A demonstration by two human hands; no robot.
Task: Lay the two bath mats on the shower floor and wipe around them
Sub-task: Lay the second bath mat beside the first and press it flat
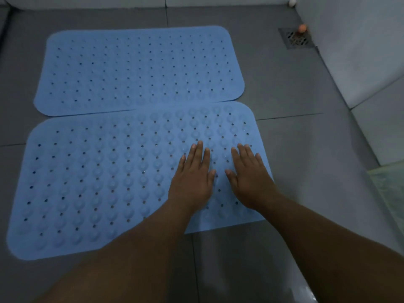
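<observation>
Blue rubber, perforated, two items: far mat [140,71] flat on the grey floor [284,88]; near mat [109,176] flat before us, its far right corner lapping the far mat's edge. Our left hand [192,178] and right hand [249,178]: open, palms down, fingers spread, side by side on the near mat's right part, gripping nothing; we judge this pressing seats it against the tile. Drain [296,39]: far right corner, uncovered. Wiping: not yet begun, no cloth in view
</observation>
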